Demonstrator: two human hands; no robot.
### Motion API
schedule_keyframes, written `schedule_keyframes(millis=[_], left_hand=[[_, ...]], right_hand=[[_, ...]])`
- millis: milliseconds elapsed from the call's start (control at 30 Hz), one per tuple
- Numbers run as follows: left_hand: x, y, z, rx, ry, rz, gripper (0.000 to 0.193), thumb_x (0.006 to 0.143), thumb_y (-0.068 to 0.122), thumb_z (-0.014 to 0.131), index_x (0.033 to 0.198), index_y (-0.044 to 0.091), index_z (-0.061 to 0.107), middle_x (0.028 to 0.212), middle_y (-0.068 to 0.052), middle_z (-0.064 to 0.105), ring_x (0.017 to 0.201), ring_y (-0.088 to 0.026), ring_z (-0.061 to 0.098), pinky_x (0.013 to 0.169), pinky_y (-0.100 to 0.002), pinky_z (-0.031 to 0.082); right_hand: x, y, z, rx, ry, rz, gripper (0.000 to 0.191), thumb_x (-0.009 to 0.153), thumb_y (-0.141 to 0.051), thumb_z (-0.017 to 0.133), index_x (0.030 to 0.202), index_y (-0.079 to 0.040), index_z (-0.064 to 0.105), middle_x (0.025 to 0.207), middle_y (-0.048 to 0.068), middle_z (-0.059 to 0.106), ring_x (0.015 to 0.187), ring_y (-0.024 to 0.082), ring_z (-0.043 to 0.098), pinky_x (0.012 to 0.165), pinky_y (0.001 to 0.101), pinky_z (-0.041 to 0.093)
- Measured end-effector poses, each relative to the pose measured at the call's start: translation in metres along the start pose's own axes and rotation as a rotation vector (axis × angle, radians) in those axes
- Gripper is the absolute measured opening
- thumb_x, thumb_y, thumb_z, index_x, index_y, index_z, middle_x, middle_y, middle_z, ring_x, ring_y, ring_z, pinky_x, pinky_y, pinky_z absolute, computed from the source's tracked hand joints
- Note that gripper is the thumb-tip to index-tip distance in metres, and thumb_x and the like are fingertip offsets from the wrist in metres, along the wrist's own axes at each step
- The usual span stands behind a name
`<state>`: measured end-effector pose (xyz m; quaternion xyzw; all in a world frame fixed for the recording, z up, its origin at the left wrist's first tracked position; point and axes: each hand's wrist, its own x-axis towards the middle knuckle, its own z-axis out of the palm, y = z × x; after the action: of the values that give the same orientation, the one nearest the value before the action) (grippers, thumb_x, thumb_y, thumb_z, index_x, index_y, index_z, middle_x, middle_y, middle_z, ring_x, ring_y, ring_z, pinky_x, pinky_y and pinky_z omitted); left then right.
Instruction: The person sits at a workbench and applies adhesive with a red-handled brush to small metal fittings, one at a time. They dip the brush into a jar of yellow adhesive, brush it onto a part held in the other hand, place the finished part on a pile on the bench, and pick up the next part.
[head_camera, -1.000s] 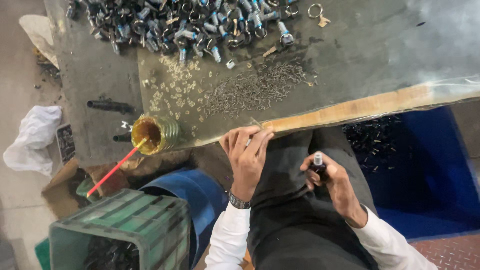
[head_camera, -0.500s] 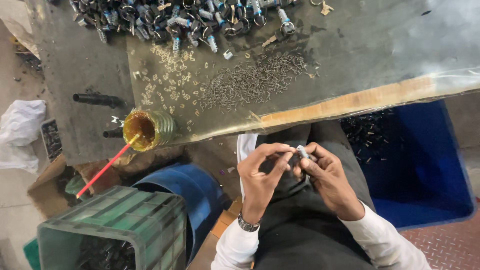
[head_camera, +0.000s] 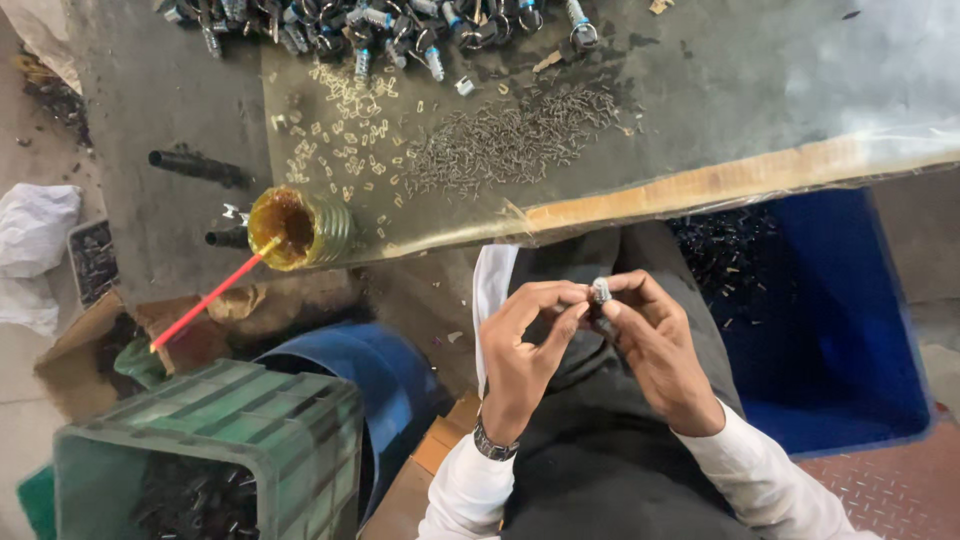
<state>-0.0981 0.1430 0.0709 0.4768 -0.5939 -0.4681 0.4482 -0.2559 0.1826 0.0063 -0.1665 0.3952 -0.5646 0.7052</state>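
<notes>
Just right of the frame's centre, above the person's lap, the left hand (head_camera: 525, 345) and right hand (head_camera: 655, 345) meet, their fingertips pinched together on a small grey metal fitting (head_camera: 600, 291) held between them. Above the hands, the table (head_camera: 700, 110) carries a heap of dark small screws (head_camera: 515, 140), scattered pale clips (head_camera: 350, 100) and a row of bolts (head_camera: 400, 25) along the top edge. An amber jar (head_camera: 295, 228) with a red stick lies at the table's left-hand edge, a green crate (head_camera: 215, 440) sits lower left, and a blue bin (head_camera: 820, 320) stands at the right.
</notes>
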Motion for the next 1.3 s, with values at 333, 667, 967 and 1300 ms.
schedule_keyframes(millis=[333,667,967,1300], left_hand=[[-0.055,0.018,0.009,0.044,0.120,0.124,0.011,0.094,0.000,0.076,0.103,0.000,0.071,0.104,-0.010,0.076,0.088,-0.015,0.074,0.076,-0.025,0.059],[-0.058,0.013,0.015,0.030,0.126,0.128,0.010,0.094,0.000,0.075,0.103,0.000,0.071,0.103,-0.009,0.075,0.083,-0.013,0.069,0.071,-0.024,0.055],[-0.003,-0.001,-0.015,-0.001,0.015,0.049,0.013,0.090,-0.003,0.079,0.101,0.002,0.072,0.098,-0.008,0.075,0.085,-0.013,0.070,0.072,-0.024,0.055],[-0.001,-0.056,-0.107,-0.181,0.625,-0.199,0.017,0.101,0.006,0.069,0.114,0.000,0.061,0.090,-0.005,0.067,0.067,-0.009,0.061,0.059,-0.021,0.051]], right_hand=[[-0.045,0.010,-0.002,-0.004,-0.150,-0.160,0.015,0.097,0.000,0.070,0.110,0.001,0.064,0.108,0.007,0.066,0.100,0.016,0.067,0.089,0.0314,0.055],[-0.046,0.006,-0.008,-0.133,-0.113,-0.225,0.015,0.092,0.006,0.071,0.107,0.002,0.067,0.104,0.007,0.064,0.097,0.014,0.066,0.086,0.0284,0.055],[0.006,0.006,-0.009,-0.378,-0.087,-0.283,0.018,0.084,0.012,0.074,0.100,0.005,0.069,0.103,0.010,0.065,0.096,0.015,0.065,0.080,0.0265,0.055],[0.069,0.020,0.015,-0.319,-0.305,-0.035,0.018,0.083,0.013,0.073,0.099,0.005,0.071,0.102,0.016,0.067,0.094,0.025,0.072,0.082,0.0358,0.059]])
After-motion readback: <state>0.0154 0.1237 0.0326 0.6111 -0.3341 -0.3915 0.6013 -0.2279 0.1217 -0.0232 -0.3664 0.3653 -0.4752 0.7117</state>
